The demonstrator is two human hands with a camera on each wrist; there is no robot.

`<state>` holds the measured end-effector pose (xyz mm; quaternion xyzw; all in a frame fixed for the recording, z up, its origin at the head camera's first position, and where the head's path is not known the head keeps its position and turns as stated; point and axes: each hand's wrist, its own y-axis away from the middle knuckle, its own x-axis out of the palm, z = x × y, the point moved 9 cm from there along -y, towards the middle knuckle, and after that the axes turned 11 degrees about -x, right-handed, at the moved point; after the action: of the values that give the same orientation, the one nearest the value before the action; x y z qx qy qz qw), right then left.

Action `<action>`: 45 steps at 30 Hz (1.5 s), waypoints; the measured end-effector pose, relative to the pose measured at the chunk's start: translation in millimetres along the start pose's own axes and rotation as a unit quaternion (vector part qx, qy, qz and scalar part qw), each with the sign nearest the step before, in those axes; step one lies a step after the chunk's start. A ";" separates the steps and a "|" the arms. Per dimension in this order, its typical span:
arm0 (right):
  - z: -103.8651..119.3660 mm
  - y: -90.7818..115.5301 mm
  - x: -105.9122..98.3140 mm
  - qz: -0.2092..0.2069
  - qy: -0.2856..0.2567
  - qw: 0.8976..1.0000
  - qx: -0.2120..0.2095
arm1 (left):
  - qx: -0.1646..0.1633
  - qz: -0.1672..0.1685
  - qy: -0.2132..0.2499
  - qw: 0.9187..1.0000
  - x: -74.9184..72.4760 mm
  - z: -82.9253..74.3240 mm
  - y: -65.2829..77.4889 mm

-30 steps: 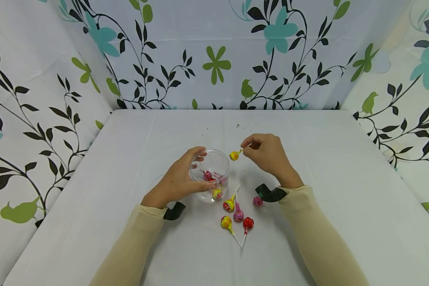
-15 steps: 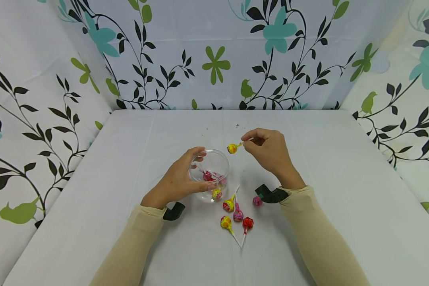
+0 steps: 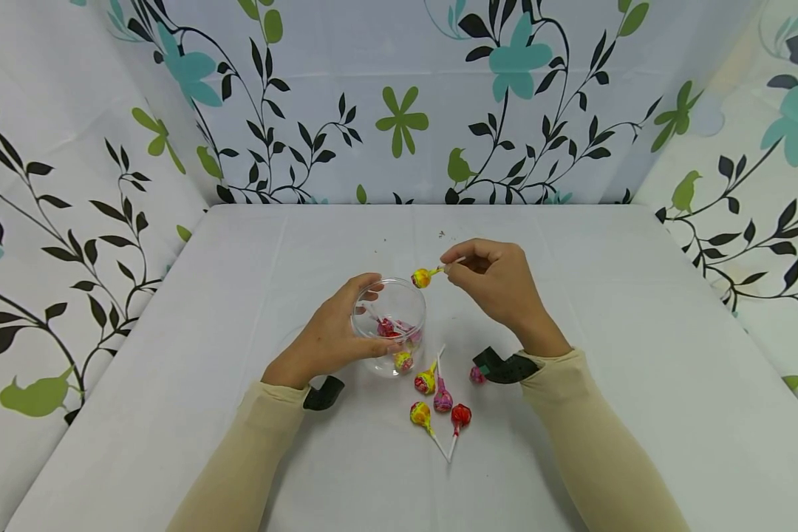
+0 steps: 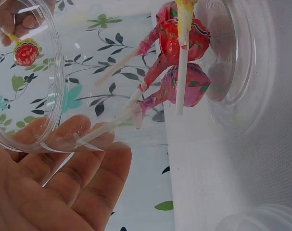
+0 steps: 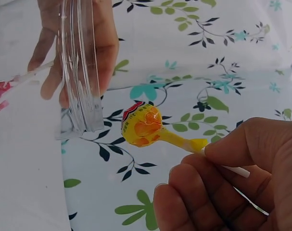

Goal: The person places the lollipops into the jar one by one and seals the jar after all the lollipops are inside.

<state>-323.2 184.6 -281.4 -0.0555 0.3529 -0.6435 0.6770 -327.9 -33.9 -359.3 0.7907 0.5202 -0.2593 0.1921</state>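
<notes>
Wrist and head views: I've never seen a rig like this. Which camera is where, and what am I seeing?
There's no machine: these are a person's two bare hands. The head pictures are taken from the person's head, looking down; each wrist picture comes from a wrist camera. The left grip holds a clear jar with wrapped lollipops inside. The right grip pinches a yellow lollipop by its stick, outside the jar. Five more lollipops lie on the white surface.

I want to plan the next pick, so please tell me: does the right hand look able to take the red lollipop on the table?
Probably not yet: the right hand pinches a yellow lollipop. Otherwise the way looks free; the red lollipop lies uncovered on the table.
</notes>
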 end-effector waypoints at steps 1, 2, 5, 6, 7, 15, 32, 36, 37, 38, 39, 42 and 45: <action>1.4 0.2 0.9 0.004 -0.002 1.000 -0.001 | 0.000 0.000 0.000 1.000 0.0 0.0 0.1; 3.0 0.4 1.8 0.007 -0.005 1.000 -0.003 | 0.001 0.000 0.000 1.000 0.0 -0.2 0.1; 7.1 0.6 3.8 0.016 -0.009 1.000 -0.009 | 0.002 0.000 -0.002 1.000 0.1 -0.8 0.0; 8.3 0.7 4.5 0.018 -0.012 1.000 -0.011 | 0.002 0.001 -0.002 1.000 0.2 -0.9 -0.1; 9.2 0.7 5.3 0.021 -0.015 1.000 -0.014 | 0.002 0.001 -0.001 1.000 0.2 -0.9 -0.2; 11.4 1.6 13.3 0.049 -0.028 0.998 -0.026 | 0.005 0.002 0.003 1.000 0.0 -1.7 -0.5; 12.5 5.4 31.0 0.113 -0.014 0.993 -0.021 | -0.007 -0.004 -0.008 1.000 -1.1 0.2 0.3; 12.1 6.0 32.9 0.121 -0.010 0.992 -0.018 | -0.008 -0.003 -0.008 1.000 -0.8 0.7 0.0; 11.8 6.1 33.1 0.122 -0.010 0.992 -0.017 | -0.008 -0.003 -0.008 1.000 -0.8 0.9 -0.1; 11.7 6.2 33.4 0.124 -0.010 0.992 -0.017 | -0.008 -0.003 -0.007 1.000 -0.7 0.9 -0.2; 11.7 6.3 33.6 0.125 -0.010 0.992 -0.017 | -0.008 -0.003 -0.006 1.000 -0.5 0.8 -0.3; 11.7 6.4 34.0 0.127 -0.012 0.992 -0.016 | -0.008 -0.001 -0.001 1.000 -0.3 0.4 -0.4; 12.1 6.3 34.2 0.129 -0.011 0.991 -0.017 | -0.009 0.001 0.003 1.000 -0.1 0.2 -0.3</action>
<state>-314.0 149.9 -289.6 -0.0283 0.3608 -0.5438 0.7572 -328.3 -33.9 -359.4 0.7900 0.5226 -0.2523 0.1977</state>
